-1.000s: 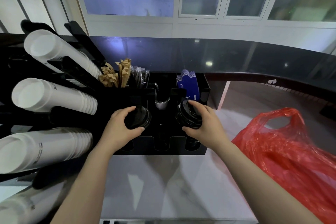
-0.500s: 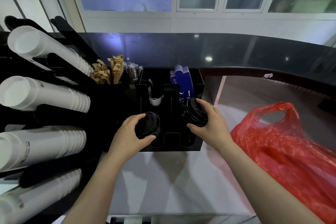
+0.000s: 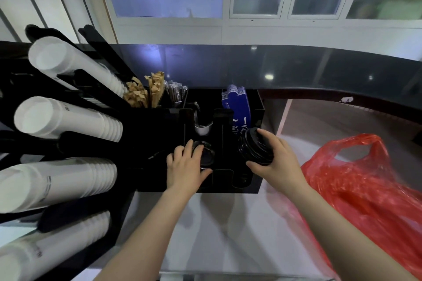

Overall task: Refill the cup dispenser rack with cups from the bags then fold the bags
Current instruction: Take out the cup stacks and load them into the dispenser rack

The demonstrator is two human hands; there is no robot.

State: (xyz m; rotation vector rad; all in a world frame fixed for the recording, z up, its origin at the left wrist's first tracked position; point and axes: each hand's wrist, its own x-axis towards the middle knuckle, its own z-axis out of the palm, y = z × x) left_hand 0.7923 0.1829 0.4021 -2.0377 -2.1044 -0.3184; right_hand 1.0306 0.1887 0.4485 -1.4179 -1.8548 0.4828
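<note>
A black dispenser rack [image 3: 75, 141] on the left holds several slanted stacks of white paper cups [image 3: 66, 121]. Beside it stands a black organizer [image 3: 255, 107]. My left hand [image 3: 185, 166] rests over a stack of black lids [image 3: 206, 155] in the organizer's middle slot, fingers curled on it. My right hand [image 3: 277, 158] grips a second stack of black lids [image 3: 254, 146], tilted and held above the right slot. A red plastic bag [image 3: 365, 189] lies crumpled on the counter at the right.
The organizer also holds brown packets [image 3: 146, 93], wrapped stirrers [image 3: 175, 93], blue sleeves [image 3: 237, 105] and a small white cup [image 3: 202, 129]. A dark raised counter ledge [image 3: 296, 68] runs behind. Pale countertop [image 3: 217, 223] lies in front, between my forearms.
My right hand has lifted its lid stack up and to the right, tilting it. My left hand has pressed its lid stack lower into the middle slot.
</note>
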